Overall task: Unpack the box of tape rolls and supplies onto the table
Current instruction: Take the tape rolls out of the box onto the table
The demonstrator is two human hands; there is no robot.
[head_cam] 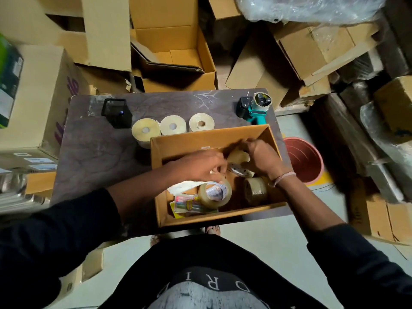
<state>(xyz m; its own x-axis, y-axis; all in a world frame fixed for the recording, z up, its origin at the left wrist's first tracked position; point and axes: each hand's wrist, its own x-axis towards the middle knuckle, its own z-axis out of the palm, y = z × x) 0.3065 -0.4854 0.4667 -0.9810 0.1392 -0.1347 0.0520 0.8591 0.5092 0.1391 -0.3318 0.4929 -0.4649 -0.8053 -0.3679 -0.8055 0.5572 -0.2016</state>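
Three table rolls (173,126), one dispenser (256,108)

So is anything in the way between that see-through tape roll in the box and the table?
Only the box wall beside the clear tape roll; it has to be lifted over that. The bare table left of the box looks free. The left hand is right above the roll.
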